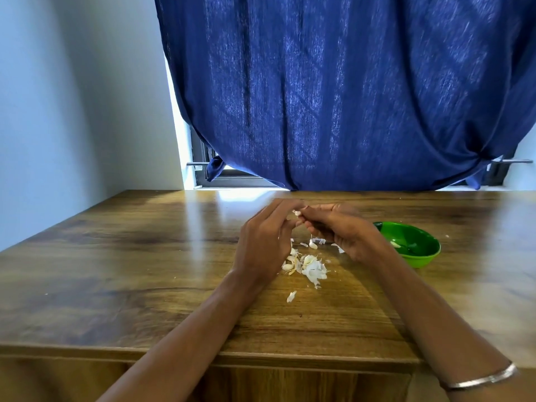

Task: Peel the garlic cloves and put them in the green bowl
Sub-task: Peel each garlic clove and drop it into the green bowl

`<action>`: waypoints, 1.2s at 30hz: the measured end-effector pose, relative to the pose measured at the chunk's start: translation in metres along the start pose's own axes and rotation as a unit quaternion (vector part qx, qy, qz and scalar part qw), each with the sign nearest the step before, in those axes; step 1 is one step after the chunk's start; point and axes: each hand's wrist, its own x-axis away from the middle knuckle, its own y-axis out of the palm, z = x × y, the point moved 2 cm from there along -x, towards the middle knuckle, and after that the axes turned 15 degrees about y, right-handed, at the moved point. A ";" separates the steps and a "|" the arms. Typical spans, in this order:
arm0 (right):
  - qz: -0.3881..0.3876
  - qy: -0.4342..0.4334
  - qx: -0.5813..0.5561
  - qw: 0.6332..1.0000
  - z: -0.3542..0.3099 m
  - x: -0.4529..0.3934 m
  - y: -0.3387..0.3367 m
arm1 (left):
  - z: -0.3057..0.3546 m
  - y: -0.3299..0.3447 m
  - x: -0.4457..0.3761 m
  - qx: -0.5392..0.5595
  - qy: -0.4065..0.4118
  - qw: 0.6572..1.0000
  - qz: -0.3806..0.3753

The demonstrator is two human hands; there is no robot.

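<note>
My left hand (265, 240) and my right hand (340, 227) meet above the wooden table, fingertips pinched together on one small white garlic clove (296, 212). Below them lies a heap of papery garlic skins (313, 269) mixed with a few unpeeled cloves (287, 266), and one clove (313, 244) rests apart. The green bowl (429, 250) sits just right of my right hand, with a pale peeled clove (395, 244) inside it; my right wrist hides part of its near rim.
The wooden table (130, 271) runs from the near edge to a window. A blue curtain (348, 97) hangs behind its far edge. A stray skin flake (291, 296) lies nearer me. A white wall stands at the left. My right wrist wears a silver bangle (481, 380).
</note>
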 end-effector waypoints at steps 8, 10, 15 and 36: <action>-0.021 0.004 0.090 0.996 0.004 0.003 0.008 | -0.009 -0.002 -0.002 0.105 -0.170 0.976 0.087; -0.035 0.003 0.077 0.996 0.003 0.003 0.009 | -0.013 -0.002 -0.001 0.124 -0.201 0.967 0.100; -0.023 -0.008 0.065 0.998 0.001 0.005 0.008 | -0.018 0.003 0.001 0.152 -0.240 0.955 0.085; -0.053 -0.011 0.104 0.993 0.001 0.008 0.001 | -0.011 0.006 0.000 0.216 -0.240 0.946 -0.024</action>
